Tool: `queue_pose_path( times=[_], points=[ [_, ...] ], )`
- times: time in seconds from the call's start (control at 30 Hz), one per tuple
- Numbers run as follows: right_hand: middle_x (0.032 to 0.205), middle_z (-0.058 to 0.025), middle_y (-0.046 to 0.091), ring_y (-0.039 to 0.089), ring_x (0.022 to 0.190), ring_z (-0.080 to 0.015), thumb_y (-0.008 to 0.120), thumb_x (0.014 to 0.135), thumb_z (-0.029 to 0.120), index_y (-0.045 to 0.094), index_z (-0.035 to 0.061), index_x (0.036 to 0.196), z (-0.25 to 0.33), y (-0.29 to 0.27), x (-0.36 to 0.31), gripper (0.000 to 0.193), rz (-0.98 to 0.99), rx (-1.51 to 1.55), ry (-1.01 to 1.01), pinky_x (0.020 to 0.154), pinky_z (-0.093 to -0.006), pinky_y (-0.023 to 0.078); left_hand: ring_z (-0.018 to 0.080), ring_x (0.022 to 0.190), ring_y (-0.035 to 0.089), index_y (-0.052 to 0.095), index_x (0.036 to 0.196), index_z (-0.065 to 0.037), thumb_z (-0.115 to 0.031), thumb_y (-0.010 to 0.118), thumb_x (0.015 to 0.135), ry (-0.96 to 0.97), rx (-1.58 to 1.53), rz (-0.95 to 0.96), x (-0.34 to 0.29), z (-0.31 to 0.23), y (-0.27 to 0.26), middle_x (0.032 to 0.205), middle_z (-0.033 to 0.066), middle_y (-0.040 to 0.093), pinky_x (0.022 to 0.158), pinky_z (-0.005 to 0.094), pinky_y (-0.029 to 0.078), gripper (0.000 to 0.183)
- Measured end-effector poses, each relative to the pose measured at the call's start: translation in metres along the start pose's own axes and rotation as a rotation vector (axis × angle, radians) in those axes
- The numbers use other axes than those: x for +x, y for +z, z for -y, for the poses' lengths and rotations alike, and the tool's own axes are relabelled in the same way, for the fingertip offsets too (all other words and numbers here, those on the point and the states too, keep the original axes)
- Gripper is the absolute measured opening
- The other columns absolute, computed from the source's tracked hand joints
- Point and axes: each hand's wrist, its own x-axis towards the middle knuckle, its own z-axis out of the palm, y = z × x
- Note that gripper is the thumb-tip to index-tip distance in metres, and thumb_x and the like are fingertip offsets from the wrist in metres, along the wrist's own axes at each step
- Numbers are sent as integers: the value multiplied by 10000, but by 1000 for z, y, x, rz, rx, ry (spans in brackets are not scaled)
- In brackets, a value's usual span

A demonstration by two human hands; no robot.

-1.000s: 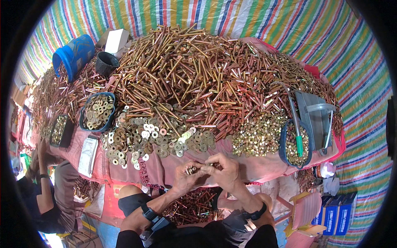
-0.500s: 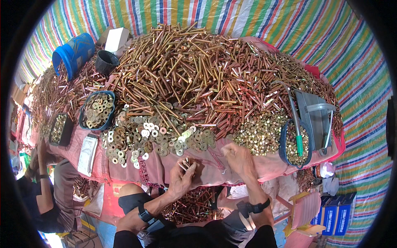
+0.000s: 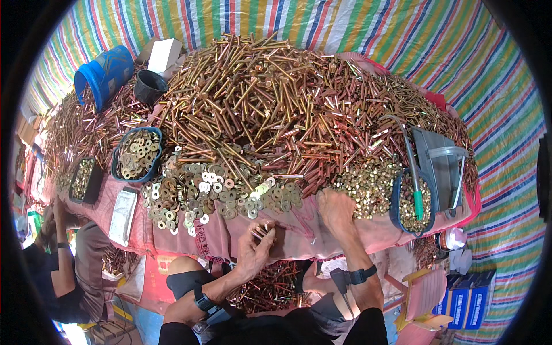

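Note:
My left hand [image 3: 253, 250] is closed around a few slim metal bolts [image 3: 261, 231], whose ends stick out between thumb and fingers above the cloth's front edge. To its right, my right hand [image 3: 337, 210] reaches to the left edge of a heap of small brassy nuts [image 3: 368, 187], beside the bolt pile. Its fingers curl down, and whatever they hold is hidden. Ahead of my left hand lie flat round washers [image 3: 221, 192], spread loosely. Behind everything rises a big pile of long, copper-coloured bolts [image 3: 253, 98].
A blue-rimmed tray of washers [image 3: 138, 154] and a black box of nuts [image 3: 85, 179] stand left. At right are a tub of nuts [image 3: 413, 201], a green-handled tool [image 3: 418, 204] and a grey dustpan-like scoop [image 3: 434, 167]. A blue bucket [image 3: 103, 77] lies far left; another person's arm [image 3: 60, 253] is below.
My right hand has moved a little right and closer to the nuts, its fingers turning down. My left hand keeps its bolts and has barely shifted.

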Motion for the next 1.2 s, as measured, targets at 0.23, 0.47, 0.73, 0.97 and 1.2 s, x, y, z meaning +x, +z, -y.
queue_pose_path(
  times=[0.23, 0.47, 0.73, 0.97, 1.2],
  points=[
    [714, -141, 669, 661, 677, -262, 695, 975, 251, 779, 35, 1020, 1, -8, -12, 236, 117, 663, 87, 601, -397, 506, 65, 820, 574, 619, 1170, 6, -45, 656, 1042, -15, -94, -19, 0, 4, -2, 932, 2, 631, 732, 234, 489, 142],
    [693, 36, 628, 558, 608, -41, 716, 1007, 300, 755, 33, 1000, 39, -33, -48, 269, 582, 1261, 51, 525, -222, 424, 58, 804, 551, 640, 1143, 1, -42, 659, 1038, 61, -27, 23, 5, 7, 13, 910, -19, 613, 702, 220, 460, 115],
    [689, 8, 655, 570, 619, -68, 723, 1003, 286, 728, -31, 990, 57, -30, -57, 317, 457, 1001, -50, 546, -279, 460, 70, 829, 553, 641, 1152, -1, -47, 643, 1046, 85, 30, 97, 5, 6, 9, 919, -16, 618, 726, 243, 472, 115],
    [783, -83, 707, 626, 693, -109, 750, 971, 170, 761, 5, 1045, 69, -37, -65, 181, 246, 891, -198, 597, -314, 488, 76, 861, 567, 640, 1194, 10, -32, 628, 1048, 91, 12, 108, 6, 8, 8, 963, -4, 643, 750, 246, 480, 153],
    [794, -40, 670, 598, 690, -100, 811, 920, 120, 773, 8, 1028, 60, -27, -60, 160, 21, 939, -335, 590, -283, 459, 118, 1013, 653, 630, 1291, 19, -27, 646, 1042, -72, -182, 125, 6, -2, 7, 1113, 54, 705, 897, 266, 542, 254]
  ],
)
